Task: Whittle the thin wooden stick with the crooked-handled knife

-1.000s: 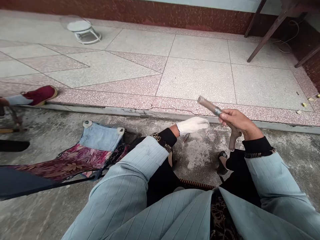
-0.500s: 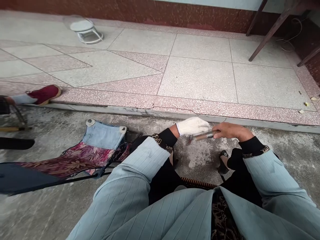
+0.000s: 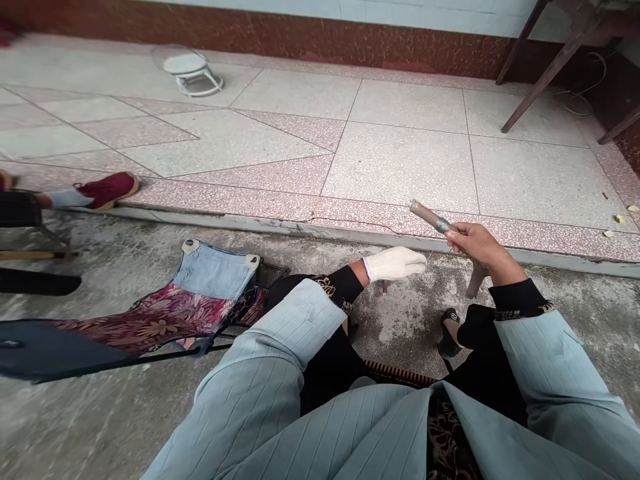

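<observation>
My left hand [image 3: 395, 264], in a white knitted glove, is closed with its fingertips pressed together. From those fingertips a thin wire [image 3: 431, 254] seems to run toward my right hand. My bare right hand [image 3: 477, 245] grips a brown stick [image 3: 424, 212] with coils of metal wire [image 3: 442, 225] wound round it. The stick tilts up and to the left, over the step's edge. A similar brown piece [image 3: 475, 281] shows below my right hand; whether it is joined to the stick is hidden. Under the glove a small reddish object [image 3: 384, 287] is partly visible.
A folding chair [image 3: 175, 313] with floral and denim cloth stands at my left. Further left, another person's red shoe [image 3: 111, 189] rests on the tiled step [image 3: 400, 160]. On the tiles are a small white stool [image 3: 193, 70] and a wooden-legged table [image 3: 545, 73].
My right hand has turned and swung the stick's end up, away from the glove. The gap between my hands has widened. The view has shifted slightly.
</observation>
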Motion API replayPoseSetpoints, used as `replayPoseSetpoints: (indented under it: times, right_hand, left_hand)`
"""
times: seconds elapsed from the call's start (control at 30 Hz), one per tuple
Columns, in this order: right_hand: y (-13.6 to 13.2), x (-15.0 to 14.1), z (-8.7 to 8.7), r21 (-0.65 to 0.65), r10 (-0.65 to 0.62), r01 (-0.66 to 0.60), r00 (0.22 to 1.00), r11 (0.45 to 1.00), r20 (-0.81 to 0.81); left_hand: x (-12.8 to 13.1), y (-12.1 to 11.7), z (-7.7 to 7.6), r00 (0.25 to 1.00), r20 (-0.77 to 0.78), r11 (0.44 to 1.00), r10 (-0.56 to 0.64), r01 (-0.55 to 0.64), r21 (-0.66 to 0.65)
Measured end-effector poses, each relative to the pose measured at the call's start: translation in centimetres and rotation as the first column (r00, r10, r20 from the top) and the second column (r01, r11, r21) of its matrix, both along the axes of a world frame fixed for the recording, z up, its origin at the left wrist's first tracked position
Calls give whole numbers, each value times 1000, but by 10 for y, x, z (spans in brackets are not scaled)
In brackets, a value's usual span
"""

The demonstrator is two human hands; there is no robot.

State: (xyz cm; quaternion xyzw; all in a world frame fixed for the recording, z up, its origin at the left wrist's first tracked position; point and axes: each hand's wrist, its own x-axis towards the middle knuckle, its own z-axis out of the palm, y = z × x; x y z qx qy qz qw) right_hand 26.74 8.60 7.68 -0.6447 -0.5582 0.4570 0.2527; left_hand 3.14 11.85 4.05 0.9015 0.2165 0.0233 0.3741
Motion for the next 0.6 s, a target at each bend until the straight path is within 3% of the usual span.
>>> replayPoseSetpoints:
  times: [0.07, 0.13, 0.33, 0.43, 0.5, 0.57, 0.6]
  right_hand:
    - [3, 1, -8, -1, 53, -55, 954, 998, 294]
    - [4, 1, -13, -28, 132, -136, 859, 990, 494]
    - [3, -10, -13, -198, 360, -306, 681, 931, 638]
    - [0, -15, -15, -385, 584, -440, 633, 811, 508]
    - [-4, -17, -15, -475, 753, -595, 591, 648, 288]
    - [-7, -16, -10, -434, 833, -745, 553, 507, 24]
    - [-9, -14, -7, -372, 825, -786, 559, 494, -87]
  left_hand:
    - [-1, -1, 1, 1000, -9, 999, -25, 25, 40]
    - [-2, 0, 3, 1000, -5, 998, -25, 25, 54]
    - [-3, 3, 7, 998, -49, 991, -41, 47, 128]
    - [-4, 3, 10, 995, -76, 984, -68, 79, 161]
    - [-5, 3, 12, 995, -67, 987, -73, 81, 138]
    - [-6, 5, 12, 998, -43, 995, -48, 51, 80]
    - [-6, 6, 11, 999, -30, 999, -29, 29, 32]
